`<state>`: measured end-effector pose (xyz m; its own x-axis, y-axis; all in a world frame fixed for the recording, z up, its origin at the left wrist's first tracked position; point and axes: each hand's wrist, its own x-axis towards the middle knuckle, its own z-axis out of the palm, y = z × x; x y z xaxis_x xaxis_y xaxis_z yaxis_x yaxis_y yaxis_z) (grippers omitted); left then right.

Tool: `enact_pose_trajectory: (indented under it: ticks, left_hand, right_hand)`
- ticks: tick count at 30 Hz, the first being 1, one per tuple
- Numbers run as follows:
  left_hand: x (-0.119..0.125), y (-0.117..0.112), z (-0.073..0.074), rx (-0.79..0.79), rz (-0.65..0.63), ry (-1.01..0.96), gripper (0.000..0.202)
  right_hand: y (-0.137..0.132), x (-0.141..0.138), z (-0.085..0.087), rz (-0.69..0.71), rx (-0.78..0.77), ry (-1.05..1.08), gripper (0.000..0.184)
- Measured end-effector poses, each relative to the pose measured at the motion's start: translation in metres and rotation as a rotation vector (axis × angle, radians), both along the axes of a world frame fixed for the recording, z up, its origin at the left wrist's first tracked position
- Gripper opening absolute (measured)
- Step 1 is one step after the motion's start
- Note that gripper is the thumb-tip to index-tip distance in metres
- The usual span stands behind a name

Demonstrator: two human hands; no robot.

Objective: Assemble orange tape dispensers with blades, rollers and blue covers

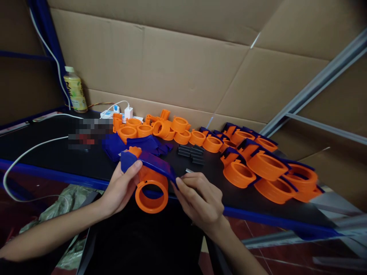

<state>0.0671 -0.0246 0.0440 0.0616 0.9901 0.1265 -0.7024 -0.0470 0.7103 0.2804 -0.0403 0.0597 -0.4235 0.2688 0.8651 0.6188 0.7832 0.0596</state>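
An orange plastic ring piece [151, 196] with a dark blue plastic strip [156, 164] across its top is held over the table's front edge. My left hand [123, 187] grips its left end, thumb on top of the blue part. At the strip's right end, the fingers of my right hand [202, 200] are pinched together against the blue tip. A small silvery piece [189, 170] shows just above the right knuckles; whether the hand holds it I cannot tell. Behind the hands lie a pile of loose blue strips [137, 146] and several short black cylinders [192, 152].
Several plain orange rings [180, 124] stand along the back of the black table [57, 160]. Joined orange and blue pieces [266, 164] are stacked at right. A bottle [75, 89], a power strip with a white plug [128, 112] and a white cable [31, 152] are on the left.
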Motion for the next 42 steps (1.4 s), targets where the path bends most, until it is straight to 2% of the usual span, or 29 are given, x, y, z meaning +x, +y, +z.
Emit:
enact_pose_trajectory:
  ticks: [2, 3, 5, 7, 10, 11, 16, 19, 21, 26, 30, 33, 37, 42]
  left_hand:
    - [-0.003, -0.003, -0.003, 0.002, 0.040, 0.022, 0.057]
    - [-0.005, -0.005, -0.005, 0.018, 0.037, 0.028, 0.057]
    - [-0.010, -0.008, -0.010, 0.087, -0.003, 0.058, 0.059]
    - [-0.016, -0.011, -0.014, 0.219, -0.066, 0.140, 0.065]
    - [-0.023, -0.012, -0.013, 0.443, -0.154, 0.371, 0.075]
    - [-0.025, -0.012, -0.011, 0.496, -0.124, 0.419, 0.074]
    - [-0.031, -0.007, 0.003, 0.784, -0.134, 0.532, 0.077]
    - [-0.031, -0.006, 0.006, 0.909, -0.119, 0.565, 0.081]
    - [-0.030, -0.006, 0.005, 0.938, -0.119, 0.573, 0.080]
    - [-0.025, -0.008, 0.001, 0.986, -0.023, 0.551, 0.086]
    - [-0.024, -0.009, -0.001, 1.003, -0.022, 0.563, 0.087]
    - [-0.024, -0.010, -0.001, 1.029, 0.003, 0.600, 0.086]
    - [-0.022, -0.012, -0.004, 1.058, 0.060, 0.632, 0.090]
    - [-0.022, -0.015, -0.007, 1.090, 0.115, 0.684, 0.091]
  right_hand:
    - [-0.005, 0.005, 0.009, 0.105, -0.236, -0.042, 0.024]
    - [-0.007, 0.006, 0.015, 0.174, -0.367, -0.050, 0.031]
    - [-0.012, 0.007, 0.024, 0.279, -0.588, -0.007, 0.045]
    - [-0.015, 0.001, 0.029, 0.307, -0.744, 0.097, 0.043]
    - [-0.018, -0.014, 0.030, 0.316, -0.896, 0.308, 0.030]
    - [-0.017, -0.019, 0.029, 0.337, -0.934, 0.373, 0.027]
    - [-0.014, -0.030, 0.025, 0.461, -1.095, 0.567, 0.021]
    - [-0.014, -0.029, 0.023, 0.516, -1.143, 0.607, 0.020]
    - [-0.014, -0.027, 0.021, 0.527, -1.151, 0.612, 0.019]
    - [-0.017, -0.020, 0.026, 0.498, -1.157, 0.568, 0.021]
    - [-0.023, -0.016, 0.033, 0.424, -1.154, 0.507, 0.019]
    - [-0.028, -0.016, 0.034, 0.357, -1.086, 0.436, 0.022]
    - [-0.033, -0.016, 0.031, 0.327, -0.949, 0.393, 0.016]
    - [-0.038, -0.012, 0.029, 0.303, -0.918, 0.345, 0.024]
